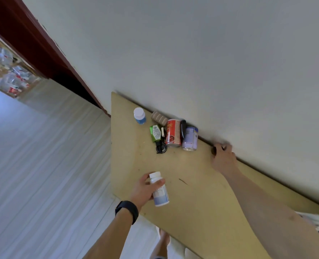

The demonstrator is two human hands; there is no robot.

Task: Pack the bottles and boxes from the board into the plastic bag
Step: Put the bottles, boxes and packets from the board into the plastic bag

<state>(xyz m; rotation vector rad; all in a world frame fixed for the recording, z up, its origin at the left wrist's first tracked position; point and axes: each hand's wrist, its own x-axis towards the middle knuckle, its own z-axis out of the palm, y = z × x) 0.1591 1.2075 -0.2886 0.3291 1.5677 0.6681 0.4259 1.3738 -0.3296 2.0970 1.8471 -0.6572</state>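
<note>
A white, blue-labelled plastic bottle [160, 195] is being held, clamped in the left grip [143, 191], over the tan wooden worktop [192, 184]. The blurred right grip's [223, 156] state cannot be told. Bagging is likely being called for next.

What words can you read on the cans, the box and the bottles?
No text here is clear enough to quote.
On the red can: yellowish characters, too blurred to read.
On the green box: a white label with tiny print, too small to read.
On the purple can: label too blurred.
On the white bottle in the left hand: bluish label, too blurred.
</note>
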